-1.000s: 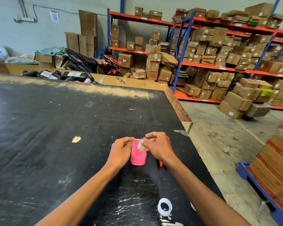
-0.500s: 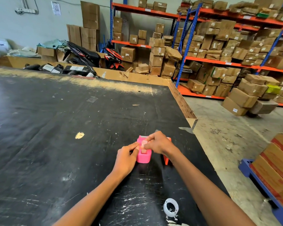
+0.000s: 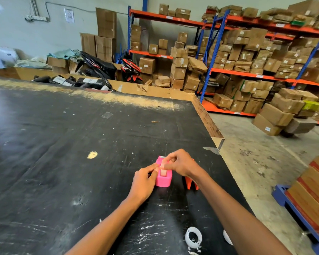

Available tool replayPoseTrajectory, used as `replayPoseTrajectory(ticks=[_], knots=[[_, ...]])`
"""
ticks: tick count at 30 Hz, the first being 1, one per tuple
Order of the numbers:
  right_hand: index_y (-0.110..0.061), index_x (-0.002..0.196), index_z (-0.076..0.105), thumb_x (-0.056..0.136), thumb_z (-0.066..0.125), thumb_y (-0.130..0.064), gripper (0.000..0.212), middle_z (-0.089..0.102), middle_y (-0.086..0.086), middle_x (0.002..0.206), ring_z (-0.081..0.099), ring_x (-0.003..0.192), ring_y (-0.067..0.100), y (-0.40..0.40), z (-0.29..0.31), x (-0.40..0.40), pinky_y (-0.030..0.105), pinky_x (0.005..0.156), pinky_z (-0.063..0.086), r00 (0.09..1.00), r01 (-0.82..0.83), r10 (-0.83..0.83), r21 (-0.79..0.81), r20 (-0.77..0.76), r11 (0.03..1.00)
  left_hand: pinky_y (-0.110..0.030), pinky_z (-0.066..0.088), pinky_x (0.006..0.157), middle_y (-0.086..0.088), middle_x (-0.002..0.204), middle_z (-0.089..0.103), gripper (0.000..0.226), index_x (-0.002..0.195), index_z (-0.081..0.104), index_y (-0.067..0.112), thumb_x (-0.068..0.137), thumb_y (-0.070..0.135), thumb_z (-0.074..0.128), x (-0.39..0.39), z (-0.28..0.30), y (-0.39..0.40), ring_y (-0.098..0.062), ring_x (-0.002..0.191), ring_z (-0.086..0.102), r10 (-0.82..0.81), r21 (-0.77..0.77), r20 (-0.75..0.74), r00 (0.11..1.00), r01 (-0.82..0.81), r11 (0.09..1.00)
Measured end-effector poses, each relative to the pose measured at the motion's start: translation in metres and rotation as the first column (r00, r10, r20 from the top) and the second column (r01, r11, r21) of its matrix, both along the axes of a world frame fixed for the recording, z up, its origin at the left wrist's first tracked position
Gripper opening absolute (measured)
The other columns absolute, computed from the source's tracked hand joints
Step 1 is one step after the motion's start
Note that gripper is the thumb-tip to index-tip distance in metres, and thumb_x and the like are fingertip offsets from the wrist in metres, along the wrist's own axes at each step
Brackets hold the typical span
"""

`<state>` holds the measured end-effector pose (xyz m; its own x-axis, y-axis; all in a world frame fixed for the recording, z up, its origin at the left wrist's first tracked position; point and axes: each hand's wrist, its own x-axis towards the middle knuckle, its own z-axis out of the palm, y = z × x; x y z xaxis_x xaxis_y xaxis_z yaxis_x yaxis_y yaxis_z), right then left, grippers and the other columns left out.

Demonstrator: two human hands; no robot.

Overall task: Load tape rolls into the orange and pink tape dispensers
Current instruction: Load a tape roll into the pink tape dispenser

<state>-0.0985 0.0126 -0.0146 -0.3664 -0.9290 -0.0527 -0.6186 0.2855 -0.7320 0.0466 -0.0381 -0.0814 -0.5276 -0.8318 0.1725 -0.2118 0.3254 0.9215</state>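
Observation:
A pink tape dispenser (image 3: 163,179) stands on the black table (image 3: 66,148) near its right edge. A pale tape roll (image 3: 163,172) sits in its slot. My left hand (image 3: 143,180) grips the dispenser's left side. My right hand (image 3: 180,164) reaches over the top, with fingers pinched on the tape at the dispenser's far end. The orange dispenser (image 3: 191,184) stands just right of the pink one, mostly hidden behind my right wrist. A clear tape roll (image 3: 193,237) lies on the table close to me, between my forearms.
The table's right edge and metal corner (image 3: 217,142) lie close to the dispensers; bare concrete floor is beyond. A blue pallet with stacked cartons (image 3: 309,199) is at the right. Shelving full of boxes (image 3: 247,67) fills the background.
The tape roll has gone from my right fingers, above the dispenser, down into its slot. My left hand has slid from the top to the dispenser's side. The view has shifted slightly.

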Motion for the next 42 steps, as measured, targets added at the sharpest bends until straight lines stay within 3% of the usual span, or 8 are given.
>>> replayPoseTrajectory(ticks=[2, 6, 10, 13, 19, 27, 35, 42], knots=[[-0.004, 0.082, 0.075, 0.072, 0.080, -0.016, 0.016, 0.049, 0.008, 0.065, 0.042, 0.063, 0.014, -0.003, -0.001, -0.002, 0.022, 0.062, 0.036, 1.000, 0.001, 0.000, -0.021, 0.021, 1.000, 0.002, 0.043, 0.074, 0.015, 0.105, 0.064, 0.031, 0.124, 0.064, 0.016, 0.095, 0.016, 0.053, 0.000, 0.001, 0.001, 0.003, 0.088, 0.059, -0.006, 0.010, 0.001, 1.000, 0.006, 1.000], [-0.015, 0.066, 0.071, 0.075, 0.077, -0.012, 0.011, 0.061, 0.009, 0.068, 0.052, 0.065, 0.014, -0.011, -0.001, -0.012, 0.032, 0.067, 0.043, 1.000, 0.011, -0.010, -0.055, 0.029, 0.998, -0.025, 0.051, 0.088, 0.009, 0.105, 0.073, 0.029, 0.119, 0.068, 0.021, 0.093, 0.018, 0.056, 0.000, 0.002, 0.002, -0.004, 0.089, 0.064, 0.016, 0.033, -0.001, 1.000, -0.016, 0.999], [-0.012, 0.074, 0.076, 0.077, 0.074, -0.013, 0.004, 0.073, 0.022, 0.079, 0.058, 0.071, 0.015, -0.019, 0.001, -0.026, 0.042, 0.075, 0.053, 0.999, -0.036, 0.034, -0.076, -0.028, 0.996, -0.033, 0.057, 0.085, 0.013, 0.091, 0.078, 0.031, 0.098, 0.076, 0.031, 0.079, 0.052, 0.064, -0.004, 0.005, 0.005, -0.001, 0.083, 0.070, 0.107, 0.098, -0.018, 0.994, -0.105, 0.990], [-0.007, 0.082, 0.077, 0.079, 0.073, -0.012, 0.007, 0.075, 0.019, 0.084, 0.062, 0.076, 0.016, -0.027, 0.000, -0.033, 0.041, 0.080, 0.054, 0.997, -0.061, 0.058, -0.077, -0.042, 0.995, -0.036, 0.058, 0.078, 0.012, 0.078, 0.078, 0.042, 0.085, 0.079, 0.031, 0.071, 0.066, 0.062, -0.010, 0.006, 0.005, -0.005, 0.078, 0.072, 0.152, 0.099, -0.004, 0.988, -0.150, 0.984], [-0.003, 0.083, 0.077, 0.080, 0.072, -0.013, 0.012, 0.071, 0.010, 0.070, 0.058, 0.064, 0.012, -0.044, 0.001, -0.047, 0.029, 0.064, 0.051, 0.998, -0.063, 0.062, -0.059, -0.009, 0.996, -0.040, 0.058, 0.078, 0.010, 0.077, 0.078, 0.020, 0.081, 0.080, 0.022, 0.075, 0.041, 0.074, -0.016, 0.004, 0.001, -0.004, 0.075, 0.072, 0.205, 0.106, -0.031, 0.978, -0.201, 0.974], [0.001, 0.087, 0.074, 0.082, 0.071, -0.010, 0.013, 0.072, 0.015, 0.081, 0.068, 0.078, 0.021, -0.064, -0.007, -0.054, 0.027, 0.073, 0.059, 0.989, -0.122, 0.113, 0.090, 0.096, 0.988, -0.038, 0.058, 0.081, 0.007, 0.082, 0.079, 0.022, 0.085, 0.080, 0.016, 0.077, 0.036, 0.075, -0.017, 0.000, 0.001, -0.005, 0.080, 0.073, 0.197, 0.132, -0.090, 0.976, -0.184, 0.974], [0.009, 0.095, 0.069, 0.083, 0.068, -0.001, 0.016, 0.071, 0.003, 0.059, 0.069, 0.054, 0.007, -0.075, -0.004, -0.059, 0.020, 0.059, 0.061, 0.970, -0.119, 0.058, 0.251, 0.237, 0.961, -0.037, 0.059, 0.082, 0.005, 0.082, 0.079, 0.020, 0.086, 0.080, 0.016, 0.077, 0.033, 0.076, -0.017, 0.002, 0.001, -0.007, 0.081, 0.074, 0.184, 0.145, -0.108, 0.977, -0.167, 0.975], [0.007, 0.100, 0.067, 0.087, 0.062, 0.001, 0.015, 0.071, -0.003, 0.049, 0.069, 0.051, 0.006, -0.080, 0.000, -0.055, 0.019, 0.064, 0.058, 0.955, -0.111, -0.005, 0.372, 0.297, 0.921, -0.032, 0.059, 0.078, 0.003, 0.080, 0.079, 0.016, 0.084, 0.080, 0.014, 0.080, 0.028, 0.074, -0.017, 0.007, 0.003, -0.012, 0.082, 0.074, 0.155, 0.130, -0.119, 0.981, -0.140, 0.982]])
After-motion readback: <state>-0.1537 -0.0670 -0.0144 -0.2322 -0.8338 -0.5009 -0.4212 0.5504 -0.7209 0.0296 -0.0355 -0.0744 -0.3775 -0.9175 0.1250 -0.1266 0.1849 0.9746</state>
